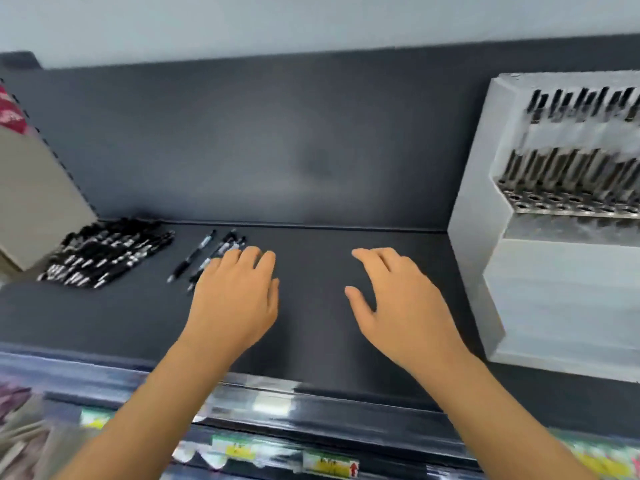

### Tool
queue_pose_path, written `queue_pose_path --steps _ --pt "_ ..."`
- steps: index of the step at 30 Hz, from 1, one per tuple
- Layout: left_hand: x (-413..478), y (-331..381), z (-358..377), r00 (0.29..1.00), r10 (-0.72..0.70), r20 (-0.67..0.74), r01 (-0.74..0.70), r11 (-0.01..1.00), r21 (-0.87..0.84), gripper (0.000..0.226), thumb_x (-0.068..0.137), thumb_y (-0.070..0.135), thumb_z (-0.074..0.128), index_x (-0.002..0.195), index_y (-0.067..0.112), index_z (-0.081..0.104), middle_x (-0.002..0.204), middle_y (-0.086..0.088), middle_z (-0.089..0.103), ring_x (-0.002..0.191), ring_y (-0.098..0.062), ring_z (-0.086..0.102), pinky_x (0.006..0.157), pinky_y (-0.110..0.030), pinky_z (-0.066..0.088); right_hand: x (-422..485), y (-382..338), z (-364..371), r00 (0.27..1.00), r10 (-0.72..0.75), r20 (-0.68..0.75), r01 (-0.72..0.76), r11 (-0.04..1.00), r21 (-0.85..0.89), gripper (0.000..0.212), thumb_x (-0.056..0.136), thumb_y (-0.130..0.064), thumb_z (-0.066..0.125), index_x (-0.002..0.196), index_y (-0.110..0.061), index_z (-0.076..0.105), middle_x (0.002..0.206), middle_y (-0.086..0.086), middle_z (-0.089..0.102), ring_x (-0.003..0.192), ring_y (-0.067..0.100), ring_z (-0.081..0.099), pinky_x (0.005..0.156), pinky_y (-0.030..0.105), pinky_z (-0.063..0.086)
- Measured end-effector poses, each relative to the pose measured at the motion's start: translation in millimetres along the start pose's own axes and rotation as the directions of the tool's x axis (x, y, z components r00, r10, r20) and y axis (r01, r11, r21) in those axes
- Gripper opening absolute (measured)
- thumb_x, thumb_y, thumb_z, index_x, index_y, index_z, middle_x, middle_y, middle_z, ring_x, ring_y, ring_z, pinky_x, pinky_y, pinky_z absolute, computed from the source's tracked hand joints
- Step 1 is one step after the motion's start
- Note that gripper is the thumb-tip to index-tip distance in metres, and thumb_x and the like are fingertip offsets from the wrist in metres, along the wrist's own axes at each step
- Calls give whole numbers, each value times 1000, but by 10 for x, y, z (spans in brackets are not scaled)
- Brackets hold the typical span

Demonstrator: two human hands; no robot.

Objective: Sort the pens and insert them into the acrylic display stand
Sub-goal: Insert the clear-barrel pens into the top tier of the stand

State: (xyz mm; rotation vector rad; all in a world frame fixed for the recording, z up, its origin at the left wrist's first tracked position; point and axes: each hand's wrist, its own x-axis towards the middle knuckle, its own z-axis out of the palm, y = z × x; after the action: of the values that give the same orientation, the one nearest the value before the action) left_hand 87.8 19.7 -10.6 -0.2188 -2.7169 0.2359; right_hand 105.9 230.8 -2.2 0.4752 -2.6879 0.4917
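The dark shelf [311, 271] carries the acrylic display stand [540, 289] at its right end, partly filled. A heap of pens [107, 252] lies at the left end, with loose pens [194, 254] just beside it. They look light, stiff and likely to roll, so pinch mid-barrel. The left hand [235, 299] lies over the loose pens with its grip released. The right hand [405, 306] is likewise slack and holds nothing.

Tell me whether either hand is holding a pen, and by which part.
Neither. The left hand has straight fingers over the loose pens and grips none. The right hand is open above the shelf.
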Motion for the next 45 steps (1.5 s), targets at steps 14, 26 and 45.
queue_pose_path --steps 14,26,45 --pt "766 -1766 831 866 3 500 308 784 -539 33 83 32 63 113 17 56 108 -1 64 94 -21 64 78 -27 46 1644 -1685 1553 825 478 302 -509 860 31 28 90 -39 54 85 -11 49 93 6 62 93 30 61 65 29 41" --pt "1005 -1806 992 716 276 641 585 264 -767 17 79 1 72 93 -4 66 77 -14 73 76 -26 73 79 -40 60 1927 -1494 1700 728 598 336 -672 719 178 32 76 -32 66 61 -8 50 55 7 63 43 22 62 47 25 49" --pt "980 -1154 -148 916 283 286 326 -104 -940 15 93 4 51 96 3 66 73 -9 60 55 -24 67 57 -36 60 1297 -1297 523 727 613 309 -476 127 870 30 97 -36 54 94 -5 56 58 5 60 47 20 57 48 29 50"
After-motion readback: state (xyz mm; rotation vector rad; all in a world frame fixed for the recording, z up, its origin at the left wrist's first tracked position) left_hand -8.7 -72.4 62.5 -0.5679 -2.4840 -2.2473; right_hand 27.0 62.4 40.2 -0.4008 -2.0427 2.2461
